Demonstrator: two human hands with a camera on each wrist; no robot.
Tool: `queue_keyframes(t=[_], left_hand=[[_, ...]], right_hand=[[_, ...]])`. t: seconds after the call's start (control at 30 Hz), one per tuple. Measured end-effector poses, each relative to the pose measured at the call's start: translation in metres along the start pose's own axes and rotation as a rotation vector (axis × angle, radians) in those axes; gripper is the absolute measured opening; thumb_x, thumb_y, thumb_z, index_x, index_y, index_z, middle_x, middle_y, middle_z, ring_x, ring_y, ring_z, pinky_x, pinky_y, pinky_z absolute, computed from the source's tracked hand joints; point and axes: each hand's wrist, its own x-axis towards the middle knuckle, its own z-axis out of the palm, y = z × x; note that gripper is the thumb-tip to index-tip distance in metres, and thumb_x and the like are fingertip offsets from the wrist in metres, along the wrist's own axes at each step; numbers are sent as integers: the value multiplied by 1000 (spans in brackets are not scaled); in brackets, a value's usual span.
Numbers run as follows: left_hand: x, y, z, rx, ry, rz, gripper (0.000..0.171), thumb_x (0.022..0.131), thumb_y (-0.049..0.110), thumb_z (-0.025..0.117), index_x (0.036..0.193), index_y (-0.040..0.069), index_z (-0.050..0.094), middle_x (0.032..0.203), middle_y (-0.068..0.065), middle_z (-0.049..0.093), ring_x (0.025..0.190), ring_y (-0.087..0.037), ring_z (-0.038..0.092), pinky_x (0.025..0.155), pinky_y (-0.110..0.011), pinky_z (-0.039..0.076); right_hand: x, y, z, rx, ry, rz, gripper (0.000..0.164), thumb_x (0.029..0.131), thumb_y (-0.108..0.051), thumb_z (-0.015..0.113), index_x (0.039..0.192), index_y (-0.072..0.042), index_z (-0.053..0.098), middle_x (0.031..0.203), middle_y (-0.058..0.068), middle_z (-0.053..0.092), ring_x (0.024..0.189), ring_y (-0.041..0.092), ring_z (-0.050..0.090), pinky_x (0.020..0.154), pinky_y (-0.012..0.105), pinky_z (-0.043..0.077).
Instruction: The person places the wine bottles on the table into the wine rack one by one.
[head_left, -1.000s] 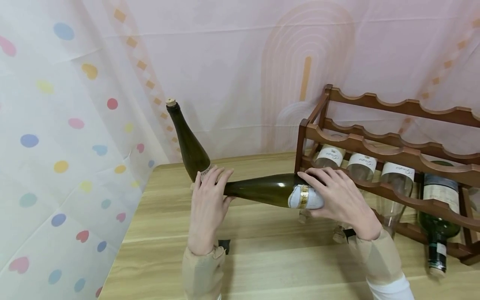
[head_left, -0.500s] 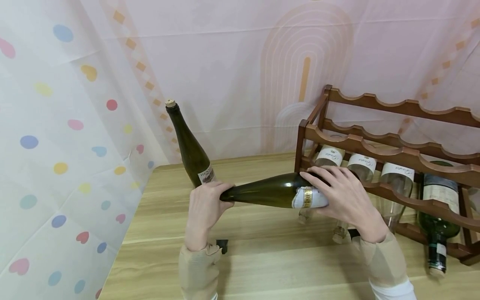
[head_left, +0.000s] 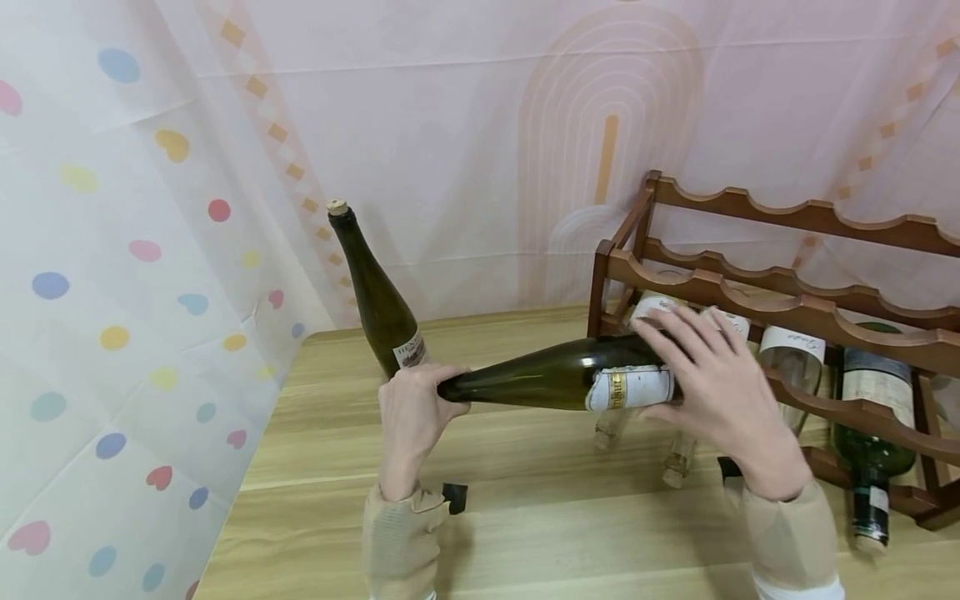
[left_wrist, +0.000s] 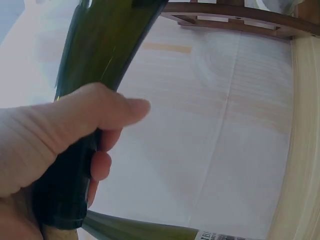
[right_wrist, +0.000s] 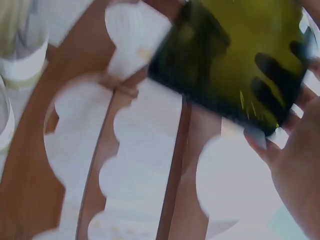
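Note:
A dark green wine bottle [head_left: 540,375] with a white and gold label lies nearly level above the table in the head view. My left hand [head_left: 411,417] grips its neck, thumb and fingers curled round the dark glass [left_wrist: 102,50]; the cork end shows below that hand in the left wrist view. Around the base end is my right hand [head_left: 723,400], fingers over the top and thumb below, blurred. The bottle's bottom [right_wrist: 225,65] fills the upper part of the right wrist view, finger shapes dark against the green glass. Behind my left hand stands another corked green bottle [head_left: 382,304].
A brown wooden wine rack [head_left: 720,287] stands at the right, several bottles in its lower tier, necks toward me. One is a dark green bottle [head_left: 870,433]. The wood-grain table [head_left: 570,533] ends at the left before a dotted curtain [head_left: 142,350].
My left hand has gone from spread fingers at the neck to a curled grip. My right hand has slid right toward the base, and more of the label shows.

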Motion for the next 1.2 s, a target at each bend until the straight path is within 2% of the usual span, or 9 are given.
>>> queue_keyframes(t=[0.07,0.13,0.27,0.4,0.5,0.63,0.7,0.97,1.2], left_hand=[[0,1,0,-8,-16,-36,39,52,7,88,85,24,77,77,2,75,66,-19,68,43,-36,46],[0,2,1,-5,-34,-67,38,52,7,88,84,25,77,76,2,75,66,-20,67,44,-38,46],[1,5,3,21,-87,-116,38,50,10,89,83,27,76,76,0,75,66,-23,66,47,-41,47],[2,8,6,39,-128,-159,39,51,12,89,84,27,76,77,-3,75,65,-25,66,46,-40,45],[2,10,9,37,-134,-185,38,51,11,88,84,26,77,77,-5,74,62,-27,65,44,-38,44],[3,12,12,15,-130,-216,38,52,9,87,85,25,77,77,-5,75,62,-27,65,44,-37,45],[3,13,13,3,-132,-232,37,52,9,86,85,24,77,78,-6,75,61,-26,65,44,-37,45],[3,19,18,-38,-141,-294,36,53,7,85,86,19,77,80,-6,75,67,-26,66,52,-41,50],[0,26,19,-108,-131,-302,34,51,0,84,80,16,78,77,-4,75,68,-24,67,59,-41,53]], right_hand=[[-5,8,-7,17,66,41,97,69,-77,47,134,-4,45,132,19,49,130,33,34,113,51,19],[-10,16,-13,14,178,100,99,74,-80,33,131,-1,47,130,21,51,131,31,34,116,50,16],[-23,32,-23,-55,336,306,90,80,-74,36,128,1,50,127,23,53,130,31,36,115,53,16],[-35,42,-31,-138,319,521,74,91,-61,34,130,0,48,129,24,50,132,32,32,114,59,11],[-42,47,-33,-172,317,598,52,96,-42,43,129,-2,51,129,23,50,133,32,31,114,59,7],[-47,51,-32,-203,335,636,34,92,-17,56,123,-2,57,122,24,55,127,35,37,116,54,6],[-48,53,-31,-218,340,645,32,91,-13,57,121,-2,59,118,25,57,122,37,41,117,52,7],[-49,54,-32,-257,335,665,31,90,-13,59,121,-6,61,109,26,61,106,45,47,118,48,9],[-51,54,-37,-316,230,660,34,94,-18,53,125,-5,56,108,29,61,103,48,47,119,45,5]])
